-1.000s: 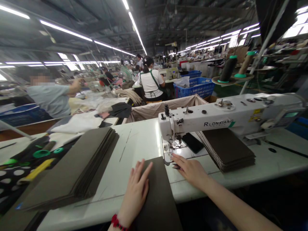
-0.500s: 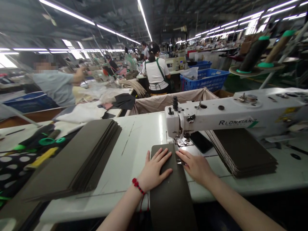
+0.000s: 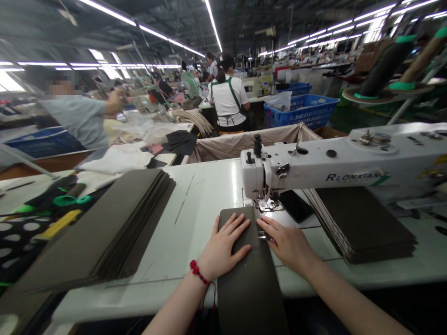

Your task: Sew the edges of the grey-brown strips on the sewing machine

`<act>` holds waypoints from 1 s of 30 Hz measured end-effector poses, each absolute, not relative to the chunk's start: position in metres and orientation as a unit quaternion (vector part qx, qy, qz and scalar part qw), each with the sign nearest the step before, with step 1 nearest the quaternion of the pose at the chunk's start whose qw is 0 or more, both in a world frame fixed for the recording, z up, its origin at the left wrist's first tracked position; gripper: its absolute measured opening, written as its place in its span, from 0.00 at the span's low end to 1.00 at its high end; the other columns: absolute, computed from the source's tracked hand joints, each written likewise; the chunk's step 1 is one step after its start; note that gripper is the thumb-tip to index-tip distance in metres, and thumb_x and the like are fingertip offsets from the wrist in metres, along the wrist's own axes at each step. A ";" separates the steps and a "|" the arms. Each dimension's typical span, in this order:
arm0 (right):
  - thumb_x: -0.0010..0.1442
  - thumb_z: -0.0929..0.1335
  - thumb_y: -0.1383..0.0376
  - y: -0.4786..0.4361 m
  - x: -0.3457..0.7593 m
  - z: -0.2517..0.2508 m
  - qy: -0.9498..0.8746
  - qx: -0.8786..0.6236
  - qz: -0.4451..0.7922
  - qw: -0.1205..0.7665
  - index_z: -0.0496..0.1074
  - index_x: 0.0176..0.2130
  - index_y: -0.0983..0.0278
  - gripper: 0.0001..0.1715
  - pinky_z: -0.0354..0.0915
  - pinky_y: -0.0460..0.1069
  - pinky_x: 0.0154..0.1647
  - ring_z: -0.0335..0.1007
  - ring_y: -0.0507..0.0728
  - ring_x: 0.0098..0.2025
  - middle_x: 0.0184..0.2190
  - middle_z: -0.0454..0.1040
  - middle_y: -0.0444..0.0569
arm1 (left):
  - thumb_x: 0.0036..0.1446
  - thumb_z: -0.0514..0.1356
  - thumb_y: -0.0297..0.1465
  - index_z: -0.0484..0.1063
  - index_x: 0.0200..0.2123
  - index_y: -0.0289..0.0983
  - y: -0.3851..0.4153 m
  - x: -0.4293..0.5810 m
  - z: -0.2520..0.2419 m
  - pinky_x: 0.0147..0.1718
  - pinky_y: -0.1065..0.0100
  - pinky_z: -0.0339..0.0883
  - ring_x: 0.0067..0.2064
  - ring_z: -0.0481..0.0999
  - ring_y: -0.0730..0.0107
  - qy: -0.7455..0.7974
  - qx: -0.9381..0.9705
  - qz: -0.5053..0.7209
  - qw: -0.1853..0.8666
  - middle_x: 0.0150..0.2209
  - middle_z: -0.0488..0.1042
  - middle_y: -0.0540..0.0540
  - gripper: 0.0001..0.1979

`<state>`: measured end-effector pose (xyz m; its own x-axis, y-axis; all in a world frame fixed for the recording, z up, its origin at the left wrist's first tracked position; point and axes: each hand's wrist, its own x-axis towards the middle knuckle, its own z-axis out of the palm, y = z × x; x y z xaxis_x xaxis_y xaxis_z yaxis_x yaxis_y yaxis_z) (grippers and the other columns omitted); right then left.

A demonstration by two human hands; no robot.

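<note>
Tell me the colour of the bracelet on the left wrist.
The bracelet is red, shown best in the head view.

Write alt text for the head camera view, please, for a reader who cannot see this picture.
The left hand lies flat on a long dark strip of material and the right hand rests at its edge, just before the presser foot of a white Rlonxiang sewing machine. Stacks of dark strips lie on both sides on the white table, with a worker in a white shirt beyond in a factory hall.
</note>
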<state>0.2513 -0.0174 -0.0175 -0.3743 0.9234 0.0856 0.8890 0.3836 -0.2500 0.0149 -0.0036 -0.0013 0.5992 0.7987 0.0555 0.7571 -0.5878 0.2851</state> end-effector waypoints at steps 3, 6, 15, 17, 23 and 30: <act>0.62 0.61 0.67 -0.017 0.251 -0.018 -0.824 -0.550 0.084 0.106 0.56 0.64 0.53 0.33 0.68 0.53 0.44 0.72 0.59 0.49 0.65 0.57 0.44 | 0.64 0.53 0.44 0.45 0.68 0.50 -0.003 0.014 -0.002 0.65 0.44 0.27 0.69 0.46 0.55 0.441 0.885 0.092 0.121 0.68 0.50 0.49 0.32; 0.62 0.61 0.67 -0.017 0.251 -0.017 -0.825 -0.549 0.084 0.106 0.56 0.65 0.53 0.33 0.68 0.53 0.44 0.72 0.59 0.49 0.66 0.56 0.44 | 0.64 0.53 0.44 0.46 0.68 0.50 -0.003 0.014 -0.002 0.65 0.44 0.27 0.68 0.47 0.54 0.440 0.884 0.101 0.125 0.68 0.51 0.48 0.32; 0.63 0.61 0.66 -0.016 0.251 -0.018 -0.826 -0.548 0.081 0.104 0.55 0.65 0.52 0.33 0.69 0.53 0.42 0.72 0.59 0.49 0.66 0.56 0.42 | 0.63 0.53 0.45 0.47 0.67 0.49 -0.003 0.012 0.000 0.65 0.44 0.28 0.69 0.45 0.54 0.445 0.879 0.099 0.136 0.68 0.50 0.49 0.32; 0.62 0.61 0.67 -0.016 0.251 -0.018 -0.825 -0.551 0.081 0.102 0.55 0.65 0.52 0.33 0.69 0.52 0.42 0.72 0.58 0.49 0.66 0.56 0.43 | 0.63 0.53 0.45 0.48 0.67 0.49 -0.003 0.012 0.001 0.65 0.43 0.28 0.69 0.45 0.54 0.447 0.878 0.100 0.137 0.68 0.50 0.49 0.32; 0.63 0.62 0.66 -0.016 0.251 -0.019 -0.824 -0.552 0.072 0.104 0.55 0.65 0.51 0.33 0.69 0.52 0.42 0.72 0.58 0.48 0.65 0.57 0.42 | 0.64 0.53 0.45 0.48 0.67 0.50 -0.004 0.012 0.003 0.65 0.44 0.29 0.69 0.44 0.56 0.454 0.876 0.088 0.135 0.69 0.48 0.51 0.31; 0.63 0.62 0.66 -0.016 0.252 -0.019 -0.825 -0.549 0.072 0.112 0.56 0.64 0.51 0.32 0.69 0.53 0.42 0.72 0.58 0.48 0.65 0.57 0.41 | 0.63 0.53 0.45 0.49 0.67 0.50 -0.003 0.013 0.004 0.65 0.43 0.30 0.69 0.44 0.55 0.457 0.876 0.090 0.129 0.69 0.49 0.51 0.30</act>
